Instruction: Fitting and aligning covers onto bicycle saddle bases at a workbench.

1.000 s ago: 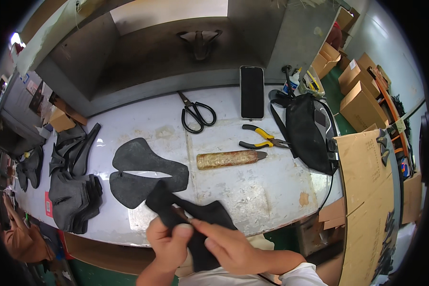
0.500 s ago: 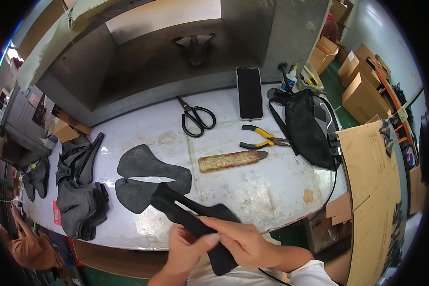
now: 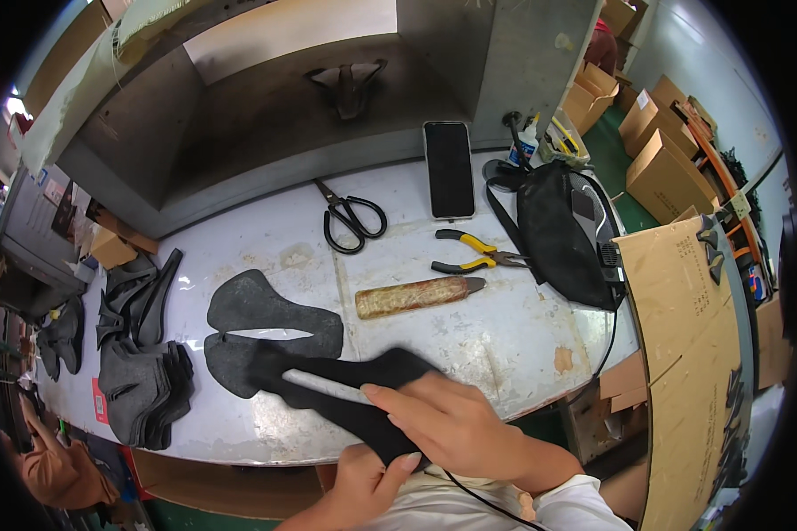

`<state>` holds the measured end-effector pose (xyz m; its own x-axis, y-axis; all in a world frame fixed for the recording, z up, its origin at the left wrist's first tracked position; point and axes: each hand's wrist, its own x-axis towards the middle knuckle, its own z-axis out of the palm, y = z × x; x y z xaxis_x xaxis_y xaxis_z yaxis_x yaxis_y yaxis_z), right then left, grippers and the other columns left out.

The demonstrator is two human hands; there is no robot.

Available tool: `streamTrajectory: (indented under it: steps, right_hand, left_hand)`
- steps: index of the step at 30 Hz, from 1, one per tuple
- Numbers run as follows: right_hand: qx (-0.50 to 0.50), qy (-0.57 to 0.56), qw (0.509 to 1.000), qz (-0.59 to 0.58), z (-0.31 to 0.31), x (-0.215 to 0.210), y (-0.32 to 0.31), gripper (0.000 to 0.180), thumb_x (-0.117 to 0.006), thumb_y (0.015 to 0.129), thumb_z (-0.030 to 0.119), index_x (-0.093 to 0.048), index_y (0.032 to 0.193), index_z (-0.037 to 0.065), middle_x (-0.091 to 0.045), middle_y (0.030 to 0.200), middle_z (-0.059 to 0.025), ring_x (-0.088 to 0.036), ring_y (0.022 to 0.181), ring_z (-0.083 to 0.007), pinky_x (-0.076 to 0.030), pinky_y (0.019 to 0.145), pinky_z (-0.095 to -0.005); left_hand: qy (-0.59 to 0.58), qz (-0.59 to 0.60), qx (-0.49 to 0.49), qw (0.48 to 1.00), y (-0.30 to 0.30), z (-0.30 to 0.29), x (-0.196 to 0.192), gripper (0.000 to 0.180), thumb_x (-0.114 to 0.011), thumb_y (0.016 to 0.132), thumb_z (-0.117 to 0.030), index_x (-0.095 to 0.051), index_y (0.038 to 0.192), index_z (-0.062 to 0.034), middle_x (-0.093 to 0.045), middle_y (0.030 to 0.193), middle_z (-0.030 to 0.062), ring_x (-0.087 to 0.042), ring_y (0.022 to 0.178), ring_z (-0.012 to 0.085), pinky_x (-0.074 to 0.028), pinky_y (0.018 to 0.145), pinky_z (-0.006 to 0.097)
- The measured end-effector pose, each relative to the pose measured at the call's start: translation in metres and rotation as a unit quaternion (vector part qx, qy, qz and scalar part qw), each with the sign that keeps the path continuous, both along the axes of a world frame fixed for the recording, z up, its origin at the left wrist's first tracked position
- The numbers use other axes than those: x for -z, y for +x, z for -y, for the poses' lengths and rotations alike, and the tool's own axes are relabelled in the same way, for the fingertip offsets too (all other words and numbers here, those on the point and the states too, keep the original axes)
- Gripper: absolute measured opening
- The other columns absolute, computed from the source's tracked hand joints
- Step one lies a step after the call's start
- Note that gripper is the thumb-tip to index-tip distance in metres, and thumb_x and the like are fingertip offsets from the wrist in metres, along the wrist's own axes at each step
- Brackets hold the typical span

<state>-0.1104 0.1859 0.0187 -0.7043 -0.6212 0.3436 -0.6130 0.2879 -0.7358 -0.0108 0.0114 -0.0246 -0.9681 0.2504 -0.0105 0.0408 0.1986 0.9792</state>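
A black, soft shoe upper [image 3: 350, 418] with a long slit is held over the front edge of the table. My left hand [image 3: 367, 487] pinches its near end, thumb on top. My right hand [image 3: 456, 425] grips its right side, fingertips by the slit. The upper's far end is blurred and overlaps a flat dark grey upper piece [image 3: 257, 301], also slit, on the table. Past my right hand lies a tool with a tape-wrapped handle [image 3: 412, 298] and a short dark tip.
Several grey upper pieces [image 3: 146, 389] are stacked at left, with black parts [image 3: 137, 301] behind. Farther back lie scissors [image 3: 354, 223], yellow-handled pliers [image 3: 480, 253], a phone [image 3: 449, 173] and a black bag [image 3: 558, 239]. A grey metal cabinet [image 3: 266, 190] backs the table; cardboard [image 3: 682, 327] stands right.
The black upper has swung flatter and its slit has spread wider. My left hand has moved down to its near end, and my right hand has shifted slightly. The whole view has shifted slightly.
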Motion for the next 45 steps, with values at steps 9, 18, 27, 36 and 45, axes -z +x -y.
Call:
streamTrajectory:
  steps: [9,18,27,36,45]
  right_hand:
    - [0.085,-0.467,0.784,0.399,0.020,0.038,0.018,0.061,-0.068,0.084,-0.003,-0.038,0.137,0.002,-0.058,0.115,-0.0168,-0.058,0.105,-0.0208,-0.049,0.088,-0.0345]
    - [-0.002,-0.285,0.821,0.495,0.005,0.035,0.021,0.020,-0.073,0.086,0.005,-0.061,0.101,0.002,-0.065,0.088,-0.0001,-0.056,0.077,-0.0025,-0.043,0.065,-0.0167]
    - [-0.105,-0.076,0.935,0.331,-0.004,0.029,0.003,0.022,-0.057,0.098,0.023,-0.055,0.088,0.004,-0.052,0.063,-0.0030,-0.052,0.058,-0.0085,-0.039,0.054,-0.0283]
    - [-0.174,-0.171,0.717,0.653,0.005,0.030,0.011,0.034,-0.045,0.104,0.032,-0.054,0.084,0.006,-0.045,0.064,0.0061,-0.045,0.058,-0.0060,-0.035,0.051,-0.0257]
    - [-0.009,-0.224,0.865,0.449,0.014,0.047,0.022,0.031,-0.046,0.104,0.029,-0.053,0.083,0.006,-0.046,0.065,0.0060,-0.039,0.058,-0.0074,-0.034,0.052,-0.0258]
  left_hand:
    - [0.151,-0.002,-0.240,0.959,0.014,-0.012,0.011,0.046,-0.077,0.077,-0.006,-0.058,0.117,0.0040,-0.066,0.099,0.0089,-0.063,0.088,0.0150,-0.052,0.079,0.030]
    - [0.439,0.109,-0.201,0.869,-0.001,0.029,0.049,0.039,-0.076,0.078,-0.012,-0.058,0.110,0.0017,-0.064,0.100,0.0129,-0.065,0.093,0.0224,-0.053,0.085,0.034]
    - [0.145,0.329,-0.178,0.916,0.010,0.030,-0.019,0.046,-0.083,0.071,-0.011,-0.060,0.109,0.0023,-0.065,0.092,0.0093,-0.063,0.082,0.0172,-0.050,0.072,0.027]
    - [0.040,0.304,-0.013,0.952,0.001,0.044,-0.021,0.041,-0.072,0.072,-0.006,-0.059,0.107,0.0102,-0.068,0.095,0.0194,-0.068,0.087,0.0230,-0.055,0.079,0.032]
    - [0.218,0.348,-0.195,0.891,-0.003,0.007,-0.027,0.047,-0.063,0.075,-0.015,-0.055,0.114,0.0094,-0.067,0.099,0.0220,-0.067,0.090,0.0262,-0.055,0.083,0.034]
